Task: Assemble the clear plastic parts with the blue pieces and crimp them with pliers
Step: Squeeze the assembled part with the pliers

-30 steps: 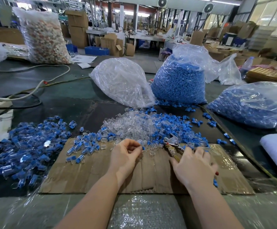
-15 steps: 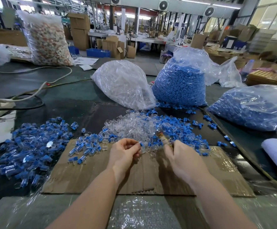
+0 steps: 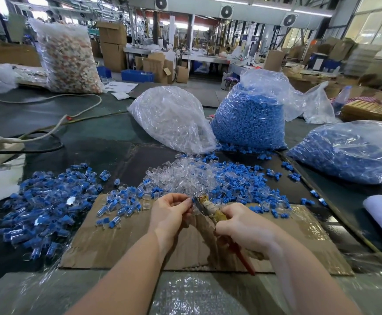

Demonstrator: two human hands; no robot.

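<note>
Pliers (image 3: pixel 204 206) in right hand (image 3: pixel 244 226)

cardboard sheet (image 3: pixel 121 242) flat on table (image 3: pixel 90 123), nearest the person | loose parts heap (image 3: pixel 192 178) at sheet's far edge | assembled pile (image 3: pixel 37 208) left of sheet | three bags behind heap: bag of clear parts (image 3: pixel 174 119) leftmost, bag of inserts (image 3: pixel 249 119) middle, flat bag (image 3: pixel 349 153) right

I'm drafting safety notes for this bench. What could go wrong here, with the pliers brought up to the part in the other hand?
1. The pliers close right at the left hand fingertips pinching the small part, so a pinch seems possible.
2. The part is tiny and mostly hidden; it could slip or crimp crooked.
3. Finished pieces and loose blue pieces lie close, so a dropped part might get mixed up.
</note>
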